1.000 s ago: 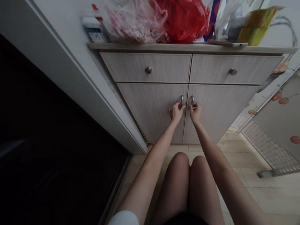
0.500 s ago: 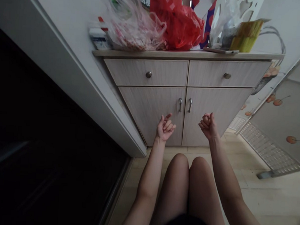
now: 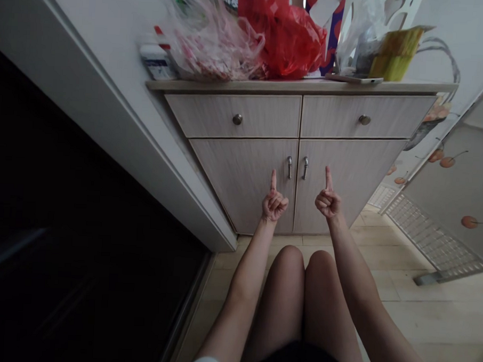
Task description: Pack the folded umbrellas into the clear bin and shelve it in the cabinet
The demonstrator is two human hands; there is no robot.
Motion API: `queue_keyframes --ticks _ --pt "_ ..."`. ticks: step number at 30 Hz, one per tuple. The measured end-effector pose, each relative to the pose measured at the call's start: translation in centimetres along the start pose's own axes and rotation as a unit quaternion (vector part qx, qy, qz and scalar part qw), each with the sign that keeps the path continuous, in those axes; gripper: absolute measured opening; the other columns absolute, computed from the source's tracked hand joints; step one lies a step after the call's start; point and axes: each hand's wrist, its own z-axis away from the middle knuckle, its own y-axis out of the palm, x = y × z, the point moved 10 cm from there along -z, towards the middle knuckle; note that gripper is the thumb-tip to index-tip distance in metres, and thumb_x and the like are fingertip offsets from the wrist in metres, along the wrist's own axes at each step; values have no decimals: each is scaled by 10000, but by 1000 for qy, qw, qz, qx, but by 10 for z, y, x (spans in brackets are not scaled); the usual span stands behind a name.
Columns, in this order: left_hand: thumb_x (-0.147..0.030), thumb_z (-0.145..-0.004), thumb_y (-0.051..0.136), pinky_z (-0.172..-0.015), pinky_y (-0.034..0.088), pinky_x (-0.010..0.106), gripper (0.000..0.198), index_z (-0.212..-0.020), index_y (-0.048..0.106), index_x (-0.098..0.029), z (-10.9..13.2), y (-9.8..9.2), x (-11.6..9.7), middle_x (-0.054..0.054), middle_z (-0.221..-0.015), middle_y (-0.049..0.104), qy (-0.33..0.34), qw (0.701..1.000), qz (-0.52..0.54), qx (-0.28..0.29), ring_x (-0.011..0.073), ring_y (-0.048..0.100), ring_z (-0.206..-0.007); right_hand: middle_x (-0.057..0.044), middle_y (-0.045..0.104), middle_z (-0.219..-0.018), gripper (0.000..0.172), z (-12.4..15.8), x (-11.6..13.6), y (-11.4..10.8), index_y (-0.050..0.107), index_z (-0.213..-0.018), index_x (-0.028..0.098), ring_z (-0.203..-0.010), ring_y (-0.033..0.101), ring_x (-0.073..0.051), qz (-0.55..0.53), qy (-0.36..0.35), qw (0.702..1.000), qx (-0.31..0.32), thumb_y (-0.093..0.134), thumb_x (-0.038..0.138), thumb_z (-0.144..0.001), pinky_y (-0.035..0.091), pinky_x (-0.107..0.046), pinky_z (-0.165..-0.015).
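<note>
The left hand (image 3: 274, 205) and right hand (image 3: 327, 202) hold nothing, fingers curled, index fingers raised. Both sit near the cabinet's metal door handles (image 3: 289, 167), not touching.

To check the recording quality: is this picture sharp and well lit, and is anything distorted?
In the head view, the light is dim, and the dark area at left shows almost no detail; in the same view, wide-angle distortion makes the white door frame and the cabinet lean, and the red plastic bag looks slightly soft.
</note>
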Motion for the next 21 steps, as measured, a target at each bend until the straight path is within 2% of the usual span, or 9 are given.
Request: queue_keyframes --ticks 3,9,12,14,16,17,19,20,21 --pt "-216 -973 475 -497 253 230 359 -1299 607 -290 -2 -6 5 -168 -393 69 -5 1000 -18 -19 46 27 -296 158 18 -521 712 -3 -2 4 480 -1393 406 -403 -49 -47 -24 -1 999 24 668 170 -749 28 -199 -392" --pt "-150 -947 457 -482 246 215 475 -1395 528 -293 -3 1 8 -168 -395 43 -2 1000 -8 8 52 19 -295 168 26 -501 805 -6 -3 -6 413 -1447 406 -422 -52 -58 41 10 998 -43 708 238 -716 17 -212 -402" --pt "-184 -949 492 -494 267 198 493 -1423 502 -316 -9 4 8 -166 -400 65 -9 998 -62 23 51 37 -313 168 82 -484 814 -10 -1 -5 366 -1481 409 -412 -2 -68 95 13 994 -47 704 313 -746 80 -199 -406" --pt "-227 -938 546 -503 286 196 505 -1433 493 -310 -21 3 8 -162 -406 133 -15 990 -137 27 53 102 -326 157 180 -485 763 -15 1 -11 365 -1495 378 -404 102 -76 183 10 980 -77 679 389 -799 165 -194 -422" --pt "-282 -911 618 -521 323 202 511 -1413 518 -273 -40 -2 5 -143 -437 267 3 967 -256 -3 60 245 -358 111 374 -540 666 -24 9 -22 459 -1450 308 -449 287 -89 334 -19 932 -140 656 464 -833 286 -209 -472" --pt "-301 -894 650 -548 357 209 500 -1381 547 -245 -50 -5 1 -120 -478 363 27 944 -327 -32 68 346 -405 63 486 -615 619 -29 15 -26 528 -1394 266 -517 395 -106 421 -46 889 -172 655 493 -832 356 -230 -523" --pt "-287 -860 695 -671 443 241 466 -1304 593 -190 -67 -6 -11 -32 -671 577 95 877 -462 -93 112 558 -618 -61 633 -842 547 -41 24 -26 624 -1263 199 -731 548 -176 567 -103 789 -213 649 524 -823 461 -313 -686" --pt "-255 -846 705 -760 468 269 462 -1286 594 -170 -74 -3 -13 26 -818 648 122 841 -515 -115 147 620 -769 -113 653 -946 526 -48 22 -24 639 -1220 181 -834 575 -218 612 -121 751 -217 637 528 -825 476 -364 -772" --pt "-216 -837 704 -844 473 298 476 -1292 578 -157 -80 1 -12 81 -968 676 135 811 -556 -125 182 639 -911 -149 654 -1017 515 -56 18 -24 636 -1203 170 -908 580 -251 637 -127 730 -214 615 529 -834 472 -405 -834"
